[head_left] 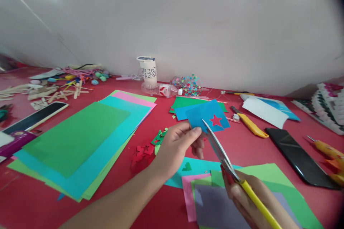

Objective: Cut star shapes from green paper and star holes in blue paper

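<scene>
My left hand [178,141] pinches a piece of blue paper [197,114] between thumb and fingers, held up above the table. A star-shaped hole in this paper shows red through it. In my right hand [244,193] is a pair of scissors [219,146] with yellow handles, its tips overlapping the blue paper beside the star hole. Whether the blades are apart is hard to make out. Below the hands lie sheets of purple, pink and green paper [268,175]. Red paper stars [141,154] and green cut scraps [159,136] rest left of my left hand.
A stack of coloured sheets [80,136] covers the left of the red table [150,200]. Behind stand a white cup [148,73] and a lying plastic bottle [163,90]. To the right are a yellow utility knife [252,124], a black phone [298,157] and a glue gun [329,152].
</scene>
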Demonstrator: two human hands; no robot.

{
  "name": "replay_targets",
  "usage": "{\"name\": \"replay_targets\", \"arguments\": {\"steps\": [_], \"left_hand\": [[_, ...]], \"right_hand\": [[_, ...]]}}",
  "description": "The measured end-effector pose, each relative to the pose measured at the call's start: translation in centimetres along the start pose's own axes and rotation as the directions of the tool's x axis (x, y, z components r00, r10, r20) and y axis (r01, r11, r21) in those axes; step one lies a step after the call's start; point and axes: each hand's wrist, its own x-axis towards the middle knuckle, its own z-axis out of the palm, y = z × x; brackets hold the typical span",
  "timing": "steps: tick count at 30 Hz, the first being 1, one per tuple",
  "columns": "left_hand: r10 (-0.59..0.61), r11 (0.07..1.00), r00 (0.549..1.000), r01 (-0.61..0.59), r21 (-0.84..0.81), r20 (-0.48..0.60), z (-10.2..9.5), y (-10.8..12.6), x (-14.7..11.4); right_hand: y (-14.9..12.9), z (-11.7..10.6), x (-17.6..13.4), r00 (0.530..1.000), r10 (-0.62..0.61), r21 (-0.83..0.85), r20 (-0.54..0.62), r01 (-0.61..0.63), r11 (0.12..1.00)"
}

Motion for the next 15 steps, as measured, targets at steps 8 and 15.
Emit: {"name": "replay_targets", "arguments": {"steps": [8, 15], "left_hand": [[0.051, 0.996, 0.998, -0.049, 0.077, -0.024, -0.39, 0.38, 0.22], [-0.037, 0.986, 0.999, 0.035, -0.161, -0.006, -0.26, 0.02, 0.48]], "right_hand": [[0.38, -0.02, -0.06, 0.996, 0.066, 0.039, 0.062, -0.068, 0.997], [0.79, 0.25, -0.29, 0.999, 0.037, -0.007, 0.018, -0.037, 0.999]]}}
